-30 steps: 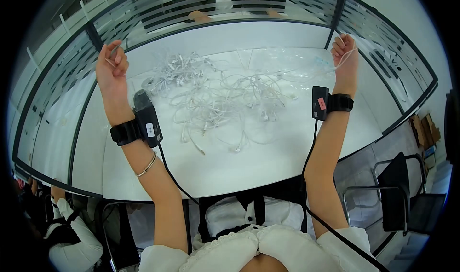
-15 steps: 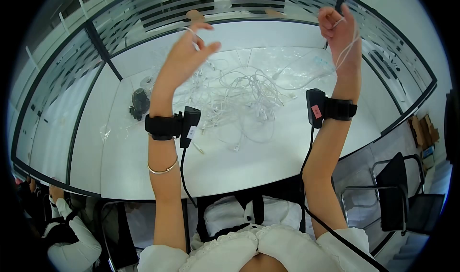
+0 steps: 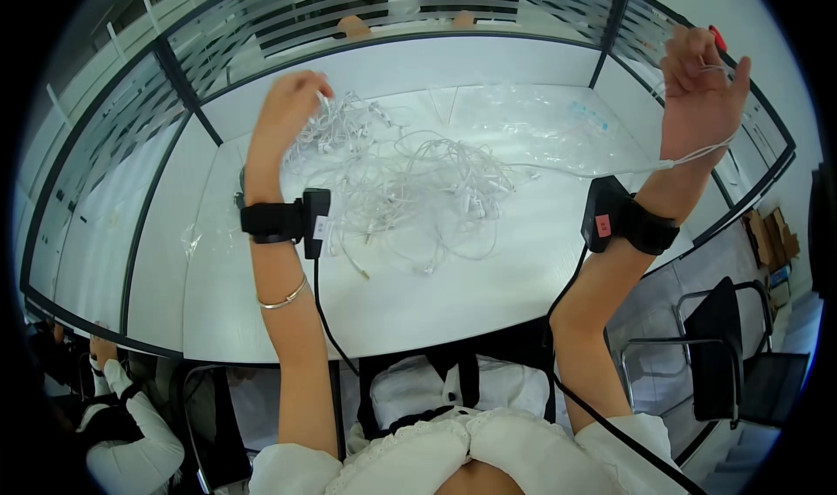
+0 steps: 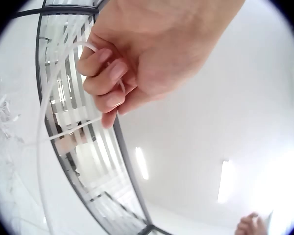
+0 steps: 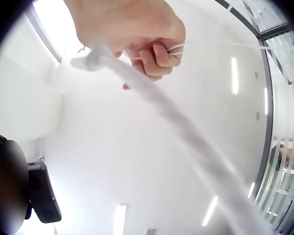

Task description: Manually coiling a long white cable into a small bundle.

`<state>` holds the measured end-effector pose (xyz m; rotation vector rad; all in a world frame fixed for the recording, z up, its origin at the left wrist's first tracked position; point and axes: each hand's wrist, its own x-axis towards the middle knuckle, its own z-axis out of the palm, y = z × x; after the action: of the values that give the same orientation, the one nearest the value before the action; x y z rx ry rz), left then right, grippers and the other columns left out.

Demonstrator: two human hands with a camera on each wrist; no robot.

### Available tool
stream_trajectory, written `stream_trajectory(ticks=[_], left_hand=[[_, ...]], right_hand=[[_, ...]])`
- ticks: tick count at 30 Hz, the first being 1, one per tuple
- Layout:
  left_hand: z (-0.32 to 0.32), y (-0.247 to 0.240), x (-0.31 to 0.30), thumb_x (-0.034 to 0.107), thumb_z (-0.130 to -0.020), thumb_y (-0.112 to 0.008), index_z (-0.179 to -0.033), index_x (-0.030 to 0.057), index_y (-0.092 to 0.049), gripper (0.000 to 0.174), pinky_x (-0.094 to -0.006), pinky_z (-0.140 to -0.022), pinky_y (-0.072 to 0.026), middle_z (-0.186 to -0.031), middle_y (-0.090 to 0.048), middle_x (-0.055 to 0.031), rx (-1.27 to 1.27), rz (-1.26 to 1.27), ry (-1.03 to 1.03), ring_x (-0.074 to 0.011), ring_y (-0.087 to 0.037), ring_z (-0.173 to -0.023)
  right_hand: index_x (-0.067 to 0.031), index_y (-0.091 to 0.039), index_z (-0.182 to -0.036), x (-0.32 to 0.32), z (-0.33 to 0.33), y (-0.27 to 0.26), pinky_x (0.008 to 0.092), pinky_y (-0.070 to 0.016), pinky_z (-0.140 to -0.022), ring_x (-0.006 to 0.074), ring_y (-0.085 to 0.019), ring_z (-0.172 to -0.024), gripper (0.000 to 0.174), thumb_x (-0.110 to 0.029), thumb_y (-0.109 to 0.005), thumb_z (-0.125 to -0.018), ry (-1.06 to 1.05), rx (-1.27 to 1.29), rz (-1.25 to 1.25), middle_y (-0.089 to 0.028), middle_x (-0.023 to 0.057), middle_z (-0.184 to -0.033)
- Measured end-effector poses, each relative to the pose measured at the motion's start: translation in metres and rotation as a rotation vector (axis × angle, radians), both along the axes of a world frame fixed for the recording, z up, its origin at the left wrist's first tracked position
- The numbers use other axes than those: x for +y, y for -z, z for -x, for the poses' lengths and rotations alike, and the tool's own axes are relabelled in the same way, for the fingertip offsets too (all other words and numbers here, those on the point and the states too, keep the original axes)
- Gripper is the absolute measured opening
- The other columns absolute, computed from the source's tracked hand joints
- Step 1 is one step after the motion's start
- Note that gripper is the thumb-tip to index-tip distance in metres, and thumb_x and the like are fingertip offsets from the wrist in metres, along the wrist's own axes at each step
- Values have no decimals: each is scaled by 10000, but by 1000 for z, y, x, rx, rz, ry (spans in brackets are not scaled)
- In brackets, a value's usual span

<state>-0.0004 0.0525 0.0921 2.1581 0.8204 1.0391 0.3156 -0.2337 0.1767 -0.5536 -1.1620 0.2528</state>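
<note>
My left hand (image 3: 288, 107) is raised over the left side of a tangled heap of white cables (image 3: 462, 172). In the left wrist view, its curled fingers (image 4: 105, 81) grip a thin white cable (image 4: 41, 122) that loops down toward the table. My right hand (image 3: 702, 98) is up at the far right with fingers curled on another white cable (image 3: 602, 174), which crosses the wrist and stretches back to the heap. The right wrist view shows thin strands passing through those fingers (image 5: 159, 58), and a thick blurred white cable (image 5: 171, 115) close to the camera.
A glass partition (image 3: 288, 37) with a dark frame rings the white table (image 3: 418, 312). Clear plastic sheeting (image 3: 540, 116) lies at the back right. Beyond the glass sits another person. A black chair (image 3: 732, 355) stands on the right.
The left hand swung in from the left toward the middle, then moved back left over the heap. The right hand rose and moved outward to the right, drawing its cable straighter.
</note>
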Motion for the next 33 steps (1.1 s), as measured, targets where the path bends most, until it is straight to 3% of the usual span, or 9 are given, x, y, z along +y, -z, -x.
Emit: stream_trajectory(ticks=[2,6,7,10,11,14,26,31,33], left_hand=[[15,-25,-17,278,-902,-518,-823,59,-636,261,-188,-459,-223,-568,-396,50,-277,78,-69,-19,-335,-493],[70,-41,-14,255,-983,-433,-879,25,-599,302,-219,-434,-184,-588,-368,31,-988,58,100,-55,-266,-466],[84,-43,-17,238,-984,-424,-884,21,-580,285,-222,-439,-189,-600,-359,28,-1074,60,119,-62,-257,-471],[128,-37,-14,188,-991,-391,-895,4,-534,252,-224,-463,-218,-631,-348,12,-1229,102,325,-79,-259,-491],[137,-34,-12,172,-993,-379,-898,-2,-520,244,-223,-472,-229,-640,-347,6,-1262,122,423,-84,-264,-498],[147,-30,-11,145,-996,-356,-901,-12,-492,228,-239,-491,-258,-655,-348,-6,-1362,87,406,-92,-282,-515],[164,-33,-18,138,-998,-351,-917,-29,-484,228,-247,-542,-315,-669,-362,-24,-1447,-60,257,-110,-342,-570],[140,-37,-27,167,-986,-406,-1091,-74,-539,294,-205,-491,-266,-675,-393,-3,-1150,62,137,-75,-307,-530],[118,-44,-39,185,-978,-421,-1131,-69,-558,326,-195,-466,-236,-665,-410,13,-931,40,13,-55,-285,-507]], right_hand=[[-2,-513,-850,-5,-20,4,248,-222,-562,116,-261,-599,597,-495,-201,-972,-97,1,-85,-342,6,-694],[-53,-407,-733,-3,-54,20,262,-181,-517,115,-212,-564,517,-458,-185,-965,-13,203,-295,-288,17,-644],[-74,-371,-696,-3,-60,21,266,-170,-497,114,-195,-547,486,-441,-185,-955,132,290,-271,-273,22,-610],[-77,-374,-679,-3,-87,37,267,-161,-478,117,-194,-533,476,-426,-193,-947,57,402,-314,-272,19,-585],[-74,-371,-670,-2,-94,39,269,-166,-456,124,-186,-508,550,-461,-124,-972,102,453,-293,-249,22,-556],[-75,-374,-662,0,-120,48,267,-169,-456,125,-185,-506,549,-464,-138,-969,55,466,-240,-254,20,-554],[-73,-399,-675,24,-116,56,247,-166,-437,101,-202,-481,519,-445,-183,-966,26,525,-129,-254,1,-537],[-94,-453,-720,41,-105,60,237,-160,-428,70,-206,-473,278,-289,-489,-915,60,446,38,-268,-37,-552],[-87,-450,-728,54,-93,59,232,-183,-434,70,-218,-477,249,-250,-488,-912,66,437,31,-269,-36,-555]])
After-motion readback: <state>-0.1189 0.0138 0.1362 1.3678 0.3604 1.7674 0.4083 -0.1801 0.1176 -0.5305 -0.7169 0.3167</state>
